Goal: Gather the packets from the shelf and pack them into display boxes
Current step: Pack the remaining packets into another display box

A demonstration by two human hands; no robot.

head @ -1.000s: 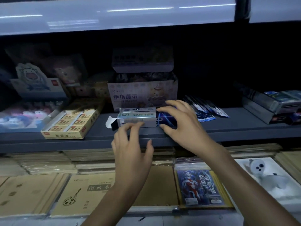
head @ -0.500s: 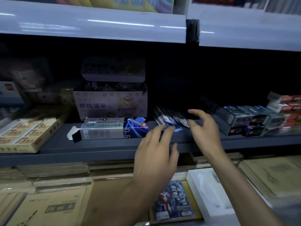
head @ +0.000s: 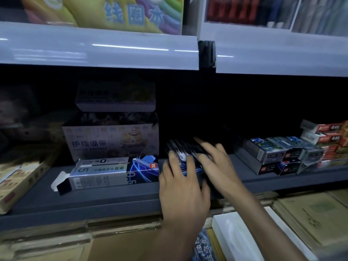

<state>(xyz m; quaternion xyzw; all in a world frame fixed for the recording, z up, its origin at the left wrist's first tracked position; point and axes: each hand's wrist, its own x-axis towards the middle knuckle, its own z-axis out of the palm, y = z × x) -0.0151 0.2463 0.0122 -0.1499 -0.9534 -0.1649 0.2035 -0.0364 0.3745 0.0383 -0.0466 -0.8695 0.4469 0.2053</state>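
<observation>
Clutter is filling the dark shelf [head: 94, 200]: a long pen box [head: 105, 172] is lying on its side with its end flap hanging open, a cartoon carton [head: 111, 140] is standing behind it, and small stacked boxes [head: 267, 151] are sitting off to the right. The packets [head: 180, 146] are lying fanned between the pen box and those stacks, half lost in shadow and partly covered by the hands. The left hand [head: 183, 189] and right hand [head: 218, 166] are resting on them side by side, fingers spread and nearly straight, gripping nothing I can see.
</observation>
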